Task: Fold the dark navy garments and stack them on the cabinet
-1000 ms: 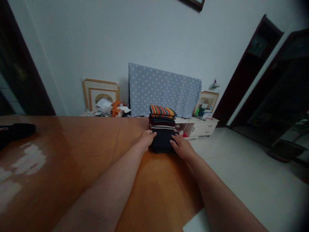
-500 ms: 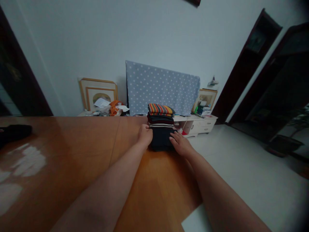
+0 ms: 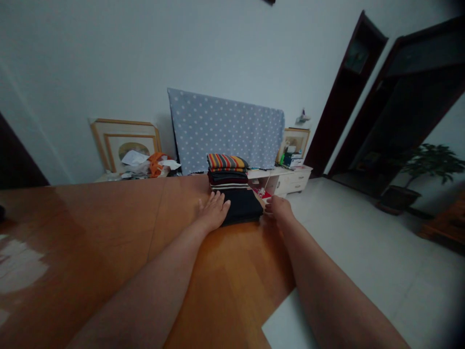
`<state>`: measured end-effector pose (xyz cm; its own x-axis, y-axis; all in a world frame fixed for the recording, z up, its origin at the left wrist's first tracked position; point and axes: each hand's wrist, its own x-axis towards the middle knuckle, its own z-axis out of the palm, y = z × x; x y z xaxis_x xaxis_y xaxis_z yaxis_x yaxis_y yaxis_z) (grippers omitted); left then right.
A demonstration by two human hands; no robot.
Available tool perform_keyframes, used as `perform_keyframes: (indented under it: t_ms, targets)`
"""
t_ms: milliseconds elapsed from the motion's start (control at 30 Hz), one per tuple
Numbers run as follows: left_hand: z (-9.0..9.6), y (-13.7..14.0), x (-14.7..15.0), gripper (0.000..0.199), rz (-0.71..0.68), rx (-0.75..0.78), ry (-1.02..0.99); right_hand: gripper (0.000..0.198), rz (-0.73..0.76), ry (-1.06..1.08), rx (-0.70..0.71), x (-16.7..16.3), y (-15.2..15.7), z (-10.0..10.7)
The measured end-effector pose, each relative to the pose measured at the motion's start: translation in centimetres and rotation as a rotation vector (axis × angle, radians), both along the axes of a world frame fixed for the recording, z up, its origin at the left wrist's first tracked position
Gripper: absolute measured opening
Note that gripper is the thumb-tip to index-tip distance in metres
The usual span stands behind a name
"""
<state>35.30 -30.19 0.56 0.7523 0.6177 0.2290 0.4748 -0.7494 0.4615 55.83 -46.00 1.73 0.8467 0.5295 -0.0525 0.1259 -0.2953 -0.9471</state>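
Observation:
A folded black garment (image 3: 241,206) lies flat on the wooden table, directly in front of a stack of folded clothes (image 3: 228,179). On top of that stack is a striped piece (image 3: 227,161) in red, yellow and grey, with dark and white-edged layers below it. My left hand (image 3: 215,211) rests palm down on the black garment's left edge, fingers spread. At its right edge, my right hand (image 3: 279,209) has curled fingers closed on the side of the cloth; the thumb is blurred.
The wooden table (image 3: 119,232) runs wide to the left, with pale patches (image 3: 22,266) on it. A white sheet (image 3: 286,322) lies at its near right edge. Behind are a white cabinet (image 3: 296,180), a polka-dot cloth (image 3: 225,126) and a framed picture (image 3: 125,123). A potted plant (image 3: 397,196) stands right.
The view has turned right. My left hand has gone from pinching the garment's left side to lying spread on it. My right hand has slid off its top to the right edge.

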Motion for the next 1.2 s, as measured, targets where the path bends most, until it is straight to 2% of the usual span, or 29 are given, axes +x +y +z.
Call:
perform_keyframes:
  t_ms: [100, 233, 300, 400, 467, 567, 667, 767, 867, 967, 1100, 1200]
  targets:
    - [-0.2, 0.3, 0.1, 0.069, -0.006, 0.033, 0.029, 0.055, 0.002, 0.107, -0.035, -0.2, -0.1, 0.1]
    - [-0.3, 0.3, 0.2, 0.07, 0.008, 0.071, 0.047, 0.062, 0.13, 0.117, -0.128, -0.7, -0.3, 0.4]
    - [-0.4, 0.1, 0.2, 0.071, 0.019, 0.079, 0.042, 0.056, 0.185, 0.046, -0.155, -0.9, -0.3, 0.5]
    - [-0.2, -0.3, 0.3, 0.072, 0.017, 0.04, -0.005, 0.035, 0.249, -0.012, -0.131, -1.3, -0.2, 0.3]
    - [0.1, -0.1, 0.2, 0.068, 0.018, -0.044, -0.076, 0.024, 0.26, -0.006, -0.097, -1.4, 0.0, 0.1]
    - [0.8, 1.2, 0.0, 0.059, 0.037, -0.197, -0.304, 0.022, 0.232, 0.002, -0.093, -1.3, 0.1, -0.1]
    - [1.4, 3.1, -0.6, 0.053, 0.202, -0.253, -0.496, 0.026, 0.22, -0.01, -0.134, -1.1, 0.1, -0.2]
    - [1.6, 4.1, -1.2, 0.048, 0.373, -0.392, -0.482, 0.034, 0.247, -0.021, -0.197, -1.0, 0.0, 0.1]
    - [1.5, 3.7, -1.6, 0.05, 0.382, -0.649, -0.414, 0.04, 0.256, -0.03, -0.264, -1.3, -0.2, 0.7]
    - [1.5, 2.8, -1.5, 0.044, 0.321, -0.752, -0.377, 0.04, 0.233, -0.018, -0.276, -1.7, -0.2, 1.1]
    - [1.5, 2.1, -1.4, 0.031, 0.204, -0.7, -0.349, 0.039, 0.227, -0.002, -0.264, -2.1, -0.3, 1.4]
    - [1.8, 1.9, -1.5, 0.024, 0.193, -0.517, -0.297, 0.042, 0.212, 0.049, -0.25, -2.2, -0.2, 1.5]
